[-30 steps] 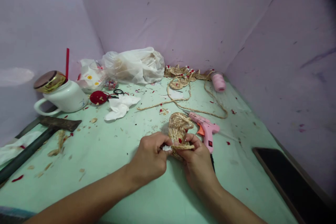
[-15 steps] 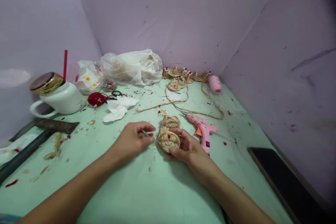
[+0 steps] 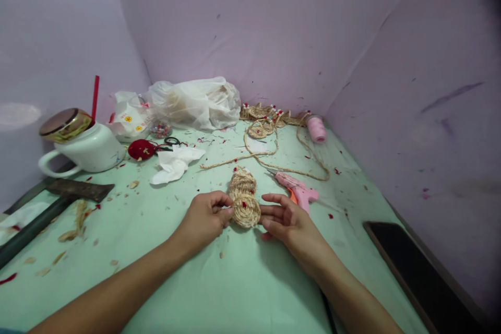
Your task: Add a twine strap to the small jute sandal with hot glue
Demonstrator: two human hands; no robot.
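Observation:
A braided straw piece (image 3: 246, 213) lies in front of me, its near end coiled into a round disc with a small red dot at the centre. At the disc's left edge, my left hand (image 3: 209, 217) is closed in a pinch; whatever lies between thumb and forefinger is too small to make out. My right hand (image 3: 287, 222) is on the other side, fingers spread and their tips at the disc's right edge. Just beyond it lies a pink glue gun (image 3: 299, 188), partly hidden by the right hand.
Left stand a hammer (image 3: 80, 189), a white mug (image 3: 94, 150) and a red pincushion (image 3: 141, 150) near crumpled tissue (image 3: 176, 164). Behind are a plastic bag (image 3: 199, 104), straw cord (image 3: 289, 165), pinned braids (image 3: 260, 112) and a pink thread spool (image 3: 316, 129). A phone (image 3: 415, 271) lies right.
The left hand, holding a thin shiny thing earlier, has come to the disc's left edge. My right hand's fingers have loosened and drawn back from the disc. The view has shifted slightly.

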